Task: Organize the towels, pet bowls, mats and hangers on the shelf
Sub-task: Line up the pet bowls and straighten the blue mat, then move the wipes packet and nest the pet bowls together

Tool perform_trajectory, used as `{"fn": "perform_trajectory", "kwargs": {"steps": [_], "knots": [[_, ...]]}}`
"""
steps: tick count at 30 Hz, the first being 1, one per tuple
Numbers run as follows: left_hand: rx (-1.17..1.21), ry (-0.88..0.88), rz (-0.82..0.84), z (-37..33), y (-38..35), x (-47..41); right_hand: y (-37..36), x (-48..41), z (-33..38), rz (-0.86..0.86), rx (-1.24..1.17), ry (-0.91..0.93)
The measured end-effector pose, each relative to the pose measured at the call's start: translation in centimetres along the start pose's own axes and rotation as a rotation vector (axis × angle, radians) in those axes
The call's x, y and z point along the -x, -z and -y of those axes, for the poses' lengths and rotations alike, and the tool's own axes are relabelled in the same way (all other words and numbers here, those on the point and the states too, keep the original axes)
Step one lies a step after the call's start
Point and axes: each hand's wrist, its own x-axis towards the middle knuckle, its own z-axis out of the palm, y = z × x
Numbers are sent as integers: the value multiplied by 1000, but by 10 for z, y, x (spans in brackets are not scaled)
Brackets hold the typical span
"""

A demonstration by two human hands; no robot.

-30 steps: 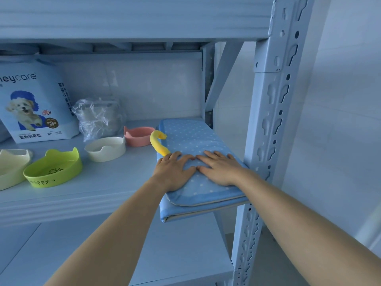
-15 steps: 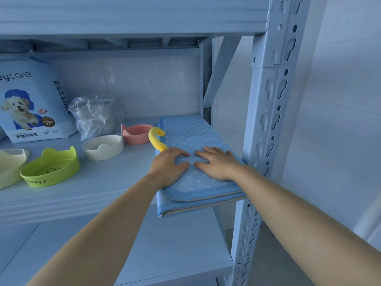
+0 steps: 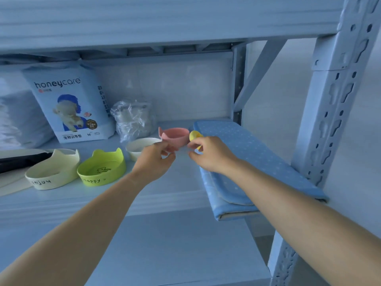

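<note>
Head view: middle shelf (image 3: pixel 165 195) of a metal rack, seen from the front.
Left grip (image 3: pixel 153 162): fingers curled at the near wall of the pink bowl (image 3: pixel 175 136), which sits at its 1 o'clock. I cannot tell whether they pinch it or only touch it.
Right grip (image 3: pixel 210 156): clamped round the yellow hanger (image 3: pixel 194 135), whose hook pokes out at its 11 o'clock, probably to free it from beside the mat.
Blue mat (image 3: pixel 247 153): folded, at 3 o'clock on the shelf against the post. Its near end overhangs the front lip and likely needs pushing back.
Bowls: white bowl (image 3: pixel 138 144), green bowl (image 3: pixel 102 168) and cream bowl (image 3: pixel 53 170) run toward 9 o'clock from the pink one, so grouping by kind seems the aim.
Back, 11 o'clock: honeycare pack (image 3: pixel 70 104) and plastic-wrapped bundle (image 3: pixel 134 120).
</note>
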Motion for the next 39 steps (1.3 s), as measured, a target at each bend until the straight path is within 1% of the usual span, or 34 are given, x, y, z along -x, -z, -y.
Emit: {"fn": "perform_trajectory", "kwargs": {"steps": [4,8,12,17,21,25,30,35,39], "knots": [[-72,50,-61,40,51,7,-33,-27,51,-37,-75,97],[-191,59,-114,87,111,31,-80,-46,106,21,-133,134],[-317,71,-168,134,167,67,-136,-53,168,119,-204,240],[-346,204,-260,187,238,110,-188,-73,248,232,-225,380],[-412,303,-354,225,293,148,-229,-85,315,278,-306,489],[-474,419,-424,257,339,190,-277,-86,383,363,-379,598],[-581,557,-465,294,394,236,-330,-90,462,476,-470,672],[-641,601,-526,329,446,264,-375,-112,527,526,-445,745],[-662,586,-589,373,483,269,-411,-146,574,504,-405,811]]}}
